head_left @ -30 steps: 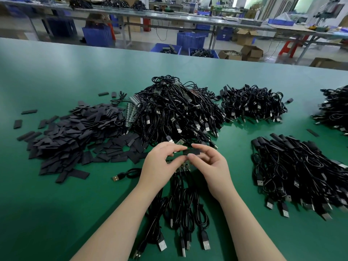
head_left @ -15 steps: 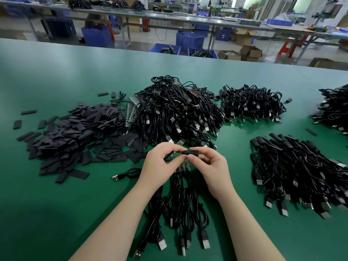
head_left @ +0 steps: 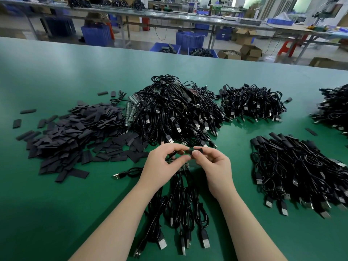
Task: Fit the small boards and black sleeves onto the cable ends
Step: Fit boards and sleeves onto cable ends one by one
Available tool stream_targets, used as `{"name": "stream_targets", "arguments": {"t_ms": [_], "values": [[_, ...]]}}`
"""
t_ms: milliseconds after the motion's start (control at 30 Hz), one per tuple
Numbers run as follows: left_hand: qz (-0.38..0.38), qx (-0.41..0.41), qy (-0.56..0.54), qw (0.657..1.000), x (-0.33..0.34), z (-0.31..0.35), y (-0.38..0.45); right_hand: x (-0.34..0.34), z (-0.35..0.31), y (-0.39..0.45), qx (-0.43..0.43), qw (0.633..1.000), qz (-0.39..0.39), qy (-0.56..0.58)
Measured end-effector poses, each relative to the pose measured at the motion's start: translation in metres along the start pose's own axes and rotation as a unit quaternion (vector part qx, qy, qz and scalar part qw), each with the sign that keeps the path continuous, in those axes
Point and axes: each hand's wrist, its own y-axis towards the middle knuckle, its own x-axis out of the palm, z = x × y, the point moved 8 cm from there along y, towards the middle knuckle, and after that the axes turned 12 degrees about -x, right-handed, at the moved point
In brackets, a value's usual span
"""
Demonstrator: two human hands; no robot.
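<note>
On the green tabletop [head_left: 56,204], a heap of flat black sleeves [head_left: 75,132] lay at ten o'clock of the hands, tangled cables [head_left: 175,113] at twelve, finished cables [head_left: 301,170] at three. The left hand [head_left: 160,166] and right hand [head_left: 214,166] both pinched one black sleeve [head_left: 195,150] in curled fingers. Blue bins [head_left: 190,39] beyond held contents too blurred to tell.

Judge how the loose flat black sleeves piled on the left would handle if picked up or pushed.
The sleeve pile lies as thin, flat strips, so each is probably light and bendy. Pushed, they would likely slide and scatter across the green table rather than roll.
</note>
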Motion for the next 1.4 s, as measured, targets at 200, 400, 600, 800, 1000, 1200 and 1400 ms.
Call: {"name": "stream_targets", "arguments": {"t_ms": [200, 400, 600, 800, 1000, 1200, 1400], "values": [[0.032, -0.018, -0.002, 0.999, -0.006, -0.008, 0.001, -0.014, 0.000, -0.001, 0.006, 0.997, 0.083, 0.003], [0.044, -0.043, 0.028, 0.998, -0.008, -0.013, 0.002, -0.011, -0.004, -0.005, 0.002, 0.997, 0.080, -0.006], [0.052, -0.035, 0.059, 0.996, -0.007, -0.011, 0.001, -0.012, -0.009, -0.006, -0.010, 0.996, 0.081, -0.025], [0.037, -0.049, 0.095, 0.994, -0.003, -0.010, -0.001, -0.012, -0.012, -0.005, -0.022, 0.996, 0.078, -0.039], [0.025, -0.040, 0.106, 0.993, -0.002, -0.005, -0.002, -0.011, -0.014, -0.006, -0.024, 0.996, 0.068, -0.043], [0.015, -0.015, 0.112, 0.993, -0.001, -0.002, -0.001, -0.009, -0.016, -0.005, -0.029, 0.997, 0.055, -0.041], [0.001, -0.019, 0.107, 0.994, 0.002, -0.005, -0.001, -0.005, -0.019, -0.005, -0.044, 0.996, 0.040, -0.059]]}}
